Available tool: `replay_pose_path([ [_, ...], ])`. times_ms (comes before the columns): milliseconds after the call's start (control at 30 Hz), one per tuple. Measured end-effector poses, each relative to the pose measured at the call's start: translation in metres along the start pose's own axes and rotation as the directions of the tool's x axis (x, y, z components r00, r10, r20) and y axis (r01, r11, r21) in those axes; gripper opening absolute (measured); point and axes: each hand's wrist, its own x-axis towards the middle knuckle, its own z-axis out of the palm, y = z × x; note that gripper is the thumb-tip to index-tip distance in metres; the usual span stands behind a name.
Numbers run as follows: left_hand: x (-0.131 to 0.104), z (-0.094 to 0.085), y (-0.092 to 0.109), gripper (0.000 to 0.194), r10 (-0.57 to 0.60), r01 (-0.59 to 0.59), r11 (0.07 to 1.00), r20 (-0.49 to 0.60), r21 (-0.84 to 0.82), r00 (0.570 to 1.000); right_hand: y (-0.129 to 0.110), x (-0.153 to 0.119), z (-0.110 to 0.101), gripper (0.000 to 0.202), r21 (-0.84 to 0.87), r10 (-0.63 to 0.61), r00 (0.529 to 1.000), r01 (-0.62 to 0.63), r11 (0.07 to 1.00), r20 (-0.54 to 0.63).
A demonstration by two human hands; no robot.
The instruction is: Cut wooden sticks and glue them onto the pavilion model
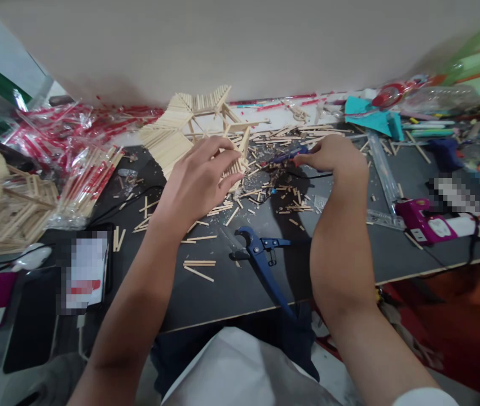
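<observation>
A model built of thin wooden sticks (167,148) stands at the back of the dark table, its slatted panels set at angles. My left hand (208,172) is at its right side, thumb and fingers curled around the edge of a small slatted part. The palm covers some of the model. My right hand (328,155) grips a small blue glue gun (288,155) with a dark cord, low over a heap of stick scraps. The glue gun points left toward the model; its tip is hard to make out. Blue cutters (260,256) lie open nearer the table's front edge.
Cut sticks (199,263) lie scattered about. To the left are plastic-wrapped stick bundles (91,180), another stick model (7,197) and phones (87,270). On the right lie a clear ruler (383,169), a magenta device (423,220) and a teal piece (370,115).
</observation>
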Motion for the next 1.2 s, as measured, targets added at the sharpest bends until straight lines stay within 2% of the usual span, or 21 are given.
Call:
replay_pose_path([
  [67, -0.001, -0.005, -0.002, 0.029, -0.005, 0.006, 0.999, 0.015, -0.043, 1.000, -0.002, -0.010, -0.011, 0.029, 0.036, -0.080, 0.996, 0.081, 0.996, -0.034],
  [133, -0.002, -0.011, -0.006, 0.032, -0.012, 0.015, 0.997, 0.034, -0.080, 0.999, -0.009, -0.027, -0.026, 0.016, 0.155, -0.239, 0.967, 0.249, 0.956, -0.084],
  [200, -0.003, -0.018, -0.010, 0.030, -0.032, 0.037, 0.996, 0.056, -0.086, 0.998, -0.022, -0.047, -0.038, 0.014, 0.326, -0.441, 0.886, 0.463, 0.824, -0.143],
  [267, -0.004, -0.024, -0.014, 0.025, -0.054, 0.060, 0.995, 0.078, -0.078, 0.995, -0.037, -0.063, -0.043, 0.024, 0.439, -0.605, 0.759, 0.641, 0.629, -0.241],
  [333, -0.005, -0.028, -0.016, 0.021, -0.069, 0.076, 0.995, 0.093, -0.069, 0.993, -0.053, -0.074, -0.043, 0.029, 0.461, -0.701, 0.664, 0.723, 0.514, -0.260],
  [367, -0.005, -0.029, -0.016, 0.020, -0.074, 0.081, 0.995, 0.099, -0.065, 0.992, -0.059, -0.077, -0.042, 0.029, 0.446, -0.730, 0.639, 0.742, 0.501, -0.243],
  [500, -0.004, -0.027, -0.011, 0.022, -0.083, 0.088, 0.995, 0.113, -0.047, 0.990, -0.073, -0.077, -0.034, 0.026, 0.363, -0.764, 0.625, 0.756, 0.544, -0.157],
  [567, -0.003, -0.025, -0.008, 0.023, -0.078, 0.084, 0.995, 0.124, -0.046, 0.989, -0.074, -0.076, -0.032, 0.022, 0.380, -0.775, 0.616, 0.756, 0.532, -0.140],
  [700, -0.001, -0.021, -0.003, 0.024, -0.068, 0.071, 0.997, 0.142, -0.015, 0.988, -0.074, -0.074, -0.029, 0.017, 0.402, -0.785, 0.599, 0.765, 0.503, -0.159],
  [900, 0.001, -0.019, 0.001, 0.025, -0.066, 0.058, 0.997, 0.154, 0.058, 0.986, -0.078, -0.079, -0.029, 0.018, 0.315, -0.790, 0.591, 0.790, 0.525, -0.165],
  [1200, 0.002, -0.017, 0.002, 0.020, -0.080, 0.076, 0.997, 0.144, 0.030, 0.986, -0.081, -0.081, -0.028, 0.017, 0.223, -0.794, 0.585, 0.807, 0.547, -0.167],
])
